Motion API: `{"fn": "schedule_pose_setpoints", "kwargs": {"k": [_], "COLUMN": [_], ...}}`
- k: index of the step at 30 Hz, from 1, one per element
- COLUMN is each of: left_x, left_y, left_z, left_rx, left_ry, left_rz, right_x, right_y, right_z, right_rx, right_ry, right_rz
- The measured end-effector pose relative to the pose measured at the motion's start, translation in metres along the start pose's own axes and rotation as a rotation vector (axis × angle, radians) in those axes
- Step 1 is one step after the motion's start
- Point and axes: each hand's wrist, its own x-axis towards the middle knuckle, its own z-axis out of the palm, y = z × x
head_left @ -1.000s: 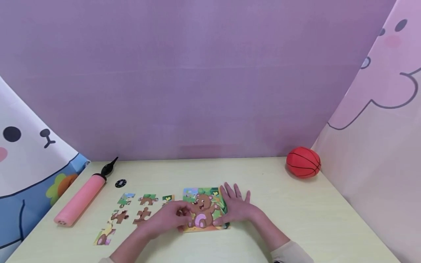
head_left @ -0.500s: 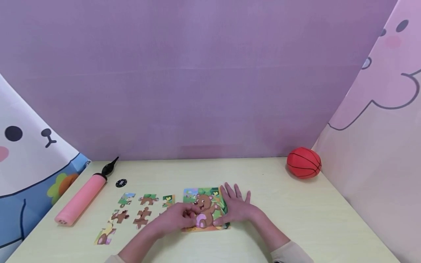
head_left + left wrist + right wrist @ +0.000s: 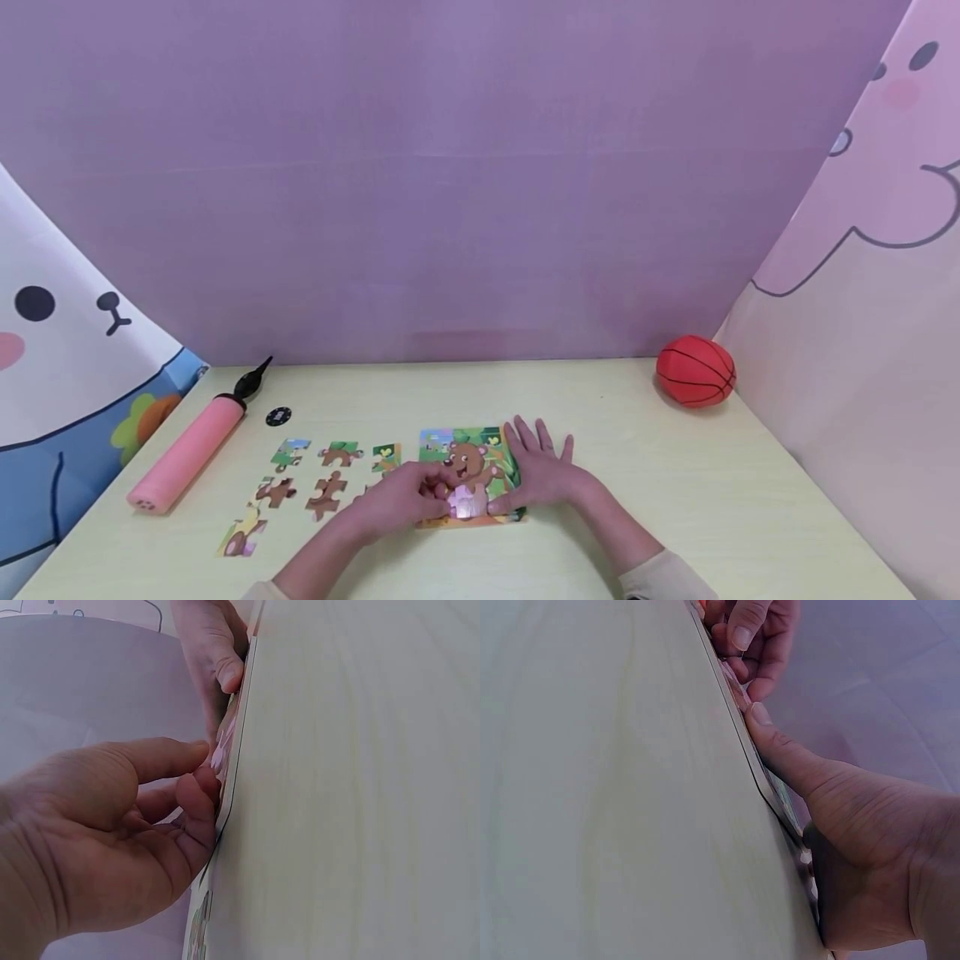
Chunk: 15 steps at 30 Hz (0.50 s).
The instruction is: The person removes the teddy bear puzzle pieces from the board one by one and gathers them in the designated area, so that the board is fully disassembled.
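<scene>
A bear-picture puzzle board (image 3: 472, 437) lies flat on the table in the head view. My left hand (image 3: 408, 500) is over its lower left part, thumb and fingers pinching a pinkish puzzle piece (image 3: 468, 502) that catches the light at the bear's belly. In the left wrist view, the edge of this puzzle piece (image 3: 219, 754) stands slightly raised by the thumb tip. My right hand (image 3: 543, 475) rests on the board's right edge, fingers spread and straight, thumb on the lower right part. The left fingers hide the board's lower left corner.
Several loose puzzle pieces (image 3: 326, 496) lie in rows left of the board, some partly behind the left arm. A black round chip (image 3: 278, 416) and a pink hand pump (image 3: 191, 454) lie farther left. A red ball (image 3: 696, 372) sits at the back right.
My left hand has moved a little right over the board, and the piece at the bear's belly now shines with glare. My right hand has stayed in place.
</scene>
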Motion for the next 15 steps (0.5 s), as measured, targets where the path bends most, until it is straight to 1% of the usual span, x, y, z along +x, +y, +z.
{"fn": "schedule_pose_setpoints", "kwargs": {"k": [8, 15], "left_x": [0.0004, 0.0009], "left_y": [0.0003, 0.0024], "left_z": [0.0013, 0.0075], "left_rx": [-0.020, -0.032], "left_ry": [0.044, 0.068], "left_rz": [0.006, 0.026], "right_x": [-0.0010, -0.0013], "right_y": [-0.0008, -0.0007], "right_z": [-0.0025, -0.0027], "right_rx": [-0.002, 0.001], "right_ry": [-0.002, -0.011], "right_rz": [-0.003, -0.004]}}
